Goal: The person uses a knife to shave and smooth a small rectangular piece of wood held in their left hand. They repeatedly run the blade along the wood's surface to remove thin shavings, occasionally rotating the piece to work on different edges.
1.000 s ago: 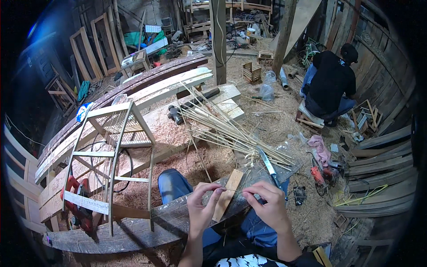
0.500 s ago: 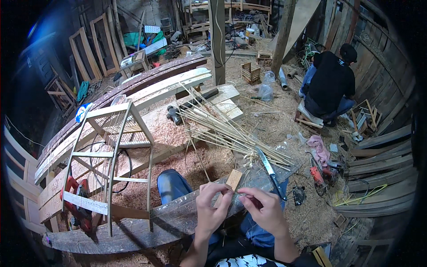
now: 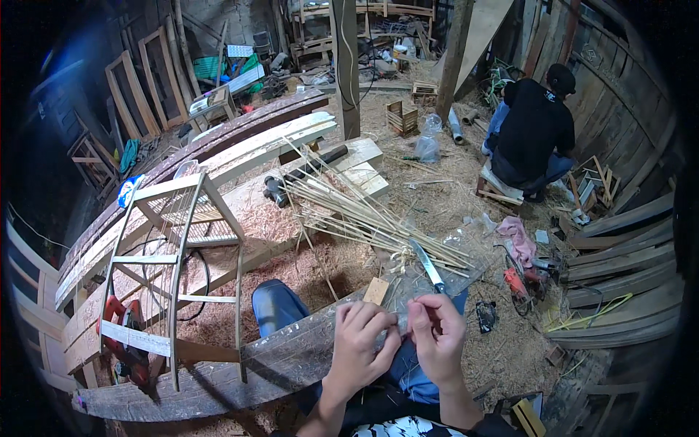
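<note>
My left hand (image 3: 364,342) and my right hand (image 3: 440,331) are close together above my lap, at the near edge of the plank (image 3: 287,353). Thumb and fingers are pinched on both. Something thin and pale seems to lie between them, too small to name. Just beyond the fingers are a small flat wood block (image 3: 376,290) and a knife (image 3: 427,264) with a long blade, its handle partly hidden behind my right hand. A loose bundle of thin bamboo sticks (image 3: 364,222) spreads out behind the knife.
At left a slatted wooden frame (image 3: 175,284) stands on the plank, beside a red power tool (image 3: 125,331). A hammer (image 3: 275,191) lies on shaving-covered boards. A person in black (image 3: 535,135) sits at the far right. A red corded tool (image 3: 517,282) lies on the floor.
My fingers have shifted; the right hand now stands more upright, with its thumb up, and covers part of the knife handle. The whole view has shifted slightly.
</note>
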`<state>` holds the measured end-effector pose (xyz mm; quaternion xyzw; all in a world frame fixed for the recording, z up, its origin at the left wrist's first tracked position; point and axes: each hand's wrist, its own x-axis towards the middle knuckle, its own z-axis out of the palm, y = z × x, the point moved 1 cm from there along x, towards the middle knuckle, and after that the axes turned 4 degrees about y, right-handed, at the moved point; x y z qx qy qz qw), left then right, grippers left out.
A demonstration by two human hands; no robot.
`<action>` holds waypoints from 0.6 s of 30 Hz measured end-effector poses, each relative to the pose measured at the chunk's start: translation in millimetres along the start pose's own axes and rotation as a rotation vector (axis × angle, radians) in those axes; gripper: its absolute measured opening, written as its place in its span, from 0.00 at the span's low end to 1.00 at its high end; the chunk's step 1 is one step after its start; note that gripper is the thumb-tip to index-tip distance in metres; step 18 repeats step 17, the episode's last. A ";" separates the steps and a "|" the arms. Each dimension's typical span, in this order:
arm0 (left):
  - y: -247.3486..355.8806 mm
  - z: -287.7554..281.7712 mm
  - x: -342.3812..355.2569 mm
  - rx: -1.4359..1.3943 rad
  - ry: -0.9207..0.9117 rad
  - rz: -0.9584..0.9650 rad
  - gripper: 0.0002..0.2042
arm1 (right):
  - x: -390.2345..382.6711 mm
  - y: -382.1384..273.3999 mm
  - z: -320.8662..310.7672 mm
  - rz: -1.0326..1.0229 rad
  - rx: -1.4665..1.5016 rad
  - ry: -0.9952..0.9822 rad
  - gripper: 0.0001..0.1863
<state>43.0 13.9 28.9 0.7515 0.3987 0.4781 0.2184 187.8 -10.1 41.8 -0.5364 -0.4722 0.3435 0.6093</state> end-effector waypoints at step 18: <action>8.8 -100.0 -46.8 0.467 0.435 -0.092 0.09 | -10.7 -12.0 84.5 -0.152 -0.176 -0.437 0.14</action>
